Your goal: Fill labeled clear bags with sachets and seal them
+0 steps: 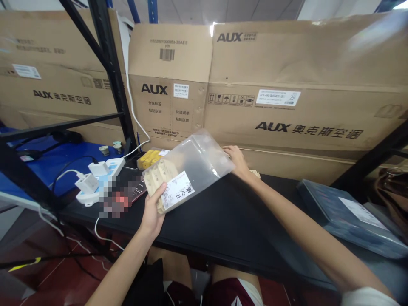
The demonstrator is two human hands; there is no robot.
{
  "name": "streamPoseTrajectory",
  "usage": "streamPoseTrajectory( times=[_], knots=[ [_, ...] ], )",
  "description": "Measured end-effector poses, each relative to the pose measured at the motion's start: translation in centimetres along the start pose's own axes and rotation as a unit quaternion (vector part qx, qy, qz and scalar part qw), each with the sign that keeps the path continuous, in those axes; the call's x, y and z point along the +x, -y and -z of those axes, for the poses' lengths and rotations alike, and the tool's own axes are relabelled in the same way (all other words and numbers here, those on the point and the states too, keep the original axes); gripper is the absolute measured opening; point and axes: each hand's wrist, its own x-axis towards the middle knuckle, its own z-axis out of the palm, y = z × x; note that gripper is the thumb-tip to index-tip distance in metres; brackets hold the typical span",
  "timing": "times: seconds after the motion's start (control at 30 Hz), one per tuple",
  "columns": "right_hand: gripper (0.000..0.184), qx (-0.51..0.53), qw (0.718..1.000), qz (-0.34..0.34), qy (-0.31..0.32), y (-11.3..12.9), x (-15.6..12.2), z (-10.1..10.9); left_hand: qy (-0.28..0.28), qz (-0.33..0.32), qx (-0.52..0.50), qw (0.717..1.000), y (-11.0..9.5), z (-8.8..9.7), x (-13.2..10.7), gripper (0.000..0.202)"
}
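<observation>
A clear plastic bag (199, 163) is held above the black desk (219, 225), tilted, with its long axis running from lower left to upper right. Its lower end is gripped firmly by the left hand (152, 210), with the fingers (162, 190) curled around the bag's edge and pressed against pale packets (157, 187) inside it. A white label (174, 191) with dark characters is stuck on the bag just beside those fingers.

The bag's upper-right corner is directed toward the right hand (237, 163), which is the nearer hand to that end. That hand is held open over the far edge of the desk, with its fingers extended and not closed on anything. Whether the bag's corner is touched by them cannot be told.

To the left of the bag, a phone (138, 191) lies on the desk, partly obscured by blurring. Two white power strips (87, 196) are placed near the desk's left end, and yellow packets (149, 158) are set by its far edge. A flat blue-grey package (347, 216) is seen beyond the right hand, near the desk's right end. Large AUX cardboard boxes (287, 93) are stood along the far side.
</observation>
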Motion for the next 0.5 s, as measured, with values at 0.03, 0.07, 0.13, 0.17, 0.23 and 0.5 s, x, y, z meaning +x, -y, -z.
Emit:
streamPoseTrajectory(
  times=[0.03, 0.07, 0.13, 0.17, 0.23, 0.5],
  knots=[
    [0.008, -0.003, 1.0, -0.001, 0.009, -0.5, 0.2, -0.6, 0.001, 0.001, 0.003, 1.0, 0.1, 0.0, 0.0, 0.048],
    [0.007, -0.011, 1.0, 0.0, 0.016, -0.9, 0.4, -1.0, 0.003, 0.002, 0.008, 1.0, 0.1, 0.0, 0.0, 0.049],
    [0.012, -0.027, 0.999, 0.004, 0.019, -1.3, 0.7, -1.4, 0.006, 0.001, 0.02, 1.0, 0.2, 0.0, -0.1, 0.05],
    [0.016, -0.034, 0.999, 0.006, 0.016, -1.4, 0.9, -1.3, 0.006, 0.0, 0.024, 1.0, 0.2, 0.0, -0.1, 0.049],
    [0.021, -0.046, 0.999, 0.017, 0.005, -1.1, 0.6, -0.8, 0.003, -0.002, 0.026, 1.0, 0.1, -0.1, -0.1, 0.047],
    [0.035, -0.036, 0.987, 0.142, 0.062, 5.3, -9.2, -0.4, -0.001, -0.007, 0.028, 1.0, 0.3, 0.2, -0.1, 0.05]
  ],
)
